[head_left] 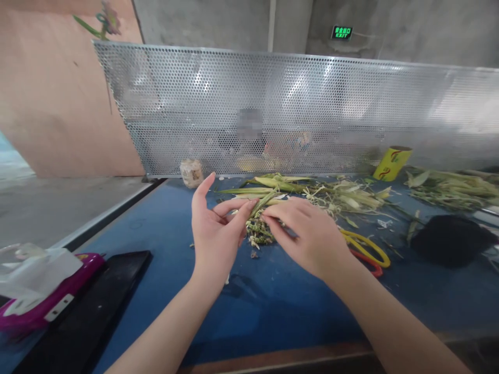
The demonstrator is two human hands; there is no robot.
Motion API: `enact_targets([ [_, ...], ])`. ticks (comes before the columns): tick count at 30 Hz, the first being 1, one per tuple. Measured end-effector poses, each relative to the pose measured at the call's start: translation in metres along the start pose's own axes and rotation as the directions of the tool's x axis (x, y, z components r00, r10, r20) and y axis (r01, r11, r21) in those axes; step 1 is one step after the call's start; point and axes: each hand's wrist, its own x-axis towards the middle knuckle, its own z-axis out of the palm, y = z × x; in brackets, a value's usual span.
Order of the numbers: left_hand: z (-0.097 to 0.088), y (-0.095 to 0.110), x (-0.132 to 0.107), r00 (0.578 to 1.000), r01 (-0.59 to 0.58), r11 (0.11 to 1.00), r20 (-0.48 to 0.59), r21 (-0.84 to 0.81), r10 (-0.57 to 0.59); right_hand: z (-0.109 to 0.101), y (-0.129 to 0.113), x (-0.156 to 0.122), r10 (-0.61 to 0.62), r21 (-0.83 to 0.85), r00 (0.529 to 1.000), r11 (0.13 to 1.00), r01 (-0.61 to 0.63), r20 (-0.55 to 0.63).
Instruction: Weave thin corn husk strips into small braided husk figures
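Note:
My left hand point(218, 228) pinches a thin green corn husk strip point(265, 201) between thumb and fingers, its index finger pointing up. Close beside it, my right hand point(306, 231) has thumb and fingertips pressed together at the lower end of the strip; what exactly lies in that pinch is hidden. Below the fingertips, a small braided bunch of pale green husk point(259, 234) shows, and I cannot tell whether it hangs from the strip or rests on the table. Behind both hands lie long husk leaves point(278, 182) and a loose heap of husk point(346, 196).
The blue tabletop point(163, 296) ends at a perforated metal screen point(218, 98). A jar point(191, 173), a yellow can point(392, 163), more husks point(456, 189), a black cloth-like bundle point(456, 240) and yellow-and-red-handled scissors point(368, 249) lie around. Left are a black tablet-like slab point(93, 301) and a magenta device point(78, 283).

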Motion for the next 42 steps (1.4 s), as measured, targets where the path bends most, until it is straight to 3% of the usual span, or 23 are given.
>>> enact_targets([
  [2,0.001,0.001,-0.001,1.0,0.006,1.0,0.007,0.006,-0.006,0.003,-0.002,-0.003,-0.178,-0.181,0.983,0.969,0.168,-0.041],
  [5,0.003,0.004,-0.003,1.0,0.027,0.999,0.001,0.029,-0.027,0.007,-0.004,-0.003,-0.233,-0.173,0.967,0.962,0.213,-0.107],
  [8,0.005,0.006,-0.005,0.999,0.051,0.997,0.006,0.051,-0.051,0.008,-0.005,0.001,-0.089,0.078,0.971,0.991,0.109,-0.221],
  [10,0.006,0.006,-0.006,0.998,0.058,0.996,0.013,0.067,-0.059,0.006,-0.007,0.004,0.101,0.282,0.975,0.958,-0.043,-0.196],
  [14,0.005,0.003,-0.006,0.998,0.055,0.996,0.011,0.065,-0.056,0.003,-0.009,0.008,0.45,0.626,0.893,0.692,-0.359,0.015],
  [16,0.005,0.002,-0.006,0.998,0.056,0.997,0.019,0.058,-0.057,0.001,-0.009,0.008,0.494,0.712,0.859,0.554,-0.432,0.137],
  [19,0.005,0.001,-0.007,0.997,0.071,0.995,0.015,0.072,-0.072,-0.001,-0.009,0.01,0.5,0.751,0.836,0.456,-0.477,0.227],
  [30,0.008,-0.001,-0.01,0.995,0.096,0.994,-0.03,0.059,-0.095,-0.002,-0.006,0.012,0.517,0.783,0.805,0.355,-0.512,0.292],
  [38,0.008,-0.006,-0.011,0.999,0.048,0.998,-0.017,0.047,-0.047,-0.004,-0.005,0.01,0.543,0.745,0.803,0.423,-0.515,0.246],
  [42,0.009,-0.006,-0.012,1.0,0.009,1.0,0.013,-0.003,-0.009,-0.003,-0.006,0.012,0.587,0.77,0.785,0.402,-0.494,0.197],
])
